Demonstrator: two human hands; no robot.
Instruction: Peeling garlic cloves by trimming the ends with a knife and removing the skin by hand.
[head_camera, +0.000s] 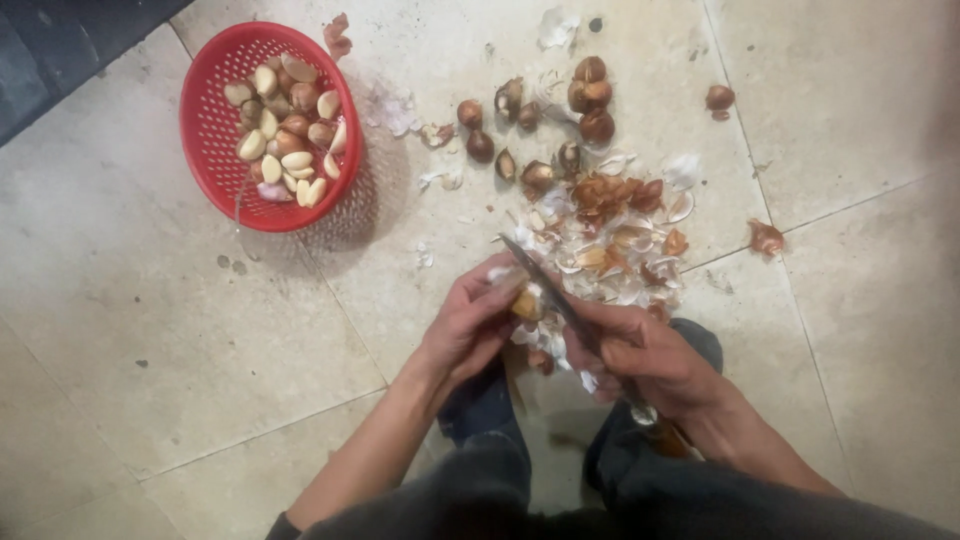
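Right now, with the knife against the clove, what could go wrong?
The knife blade lies close to the left hand fingers gripping the garlic clove, so a slip might cut them. The right hand works over the peel pile, where a dropped clove could get lost.

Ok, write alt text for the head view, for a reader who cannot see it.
Seen from above, a person's left hand holds a garlic clove while the right hand works a knife against it. A pile of papery peels and unpeeled cloves lie on the tiled floor; a red basket of peeled cloves sits upper left.
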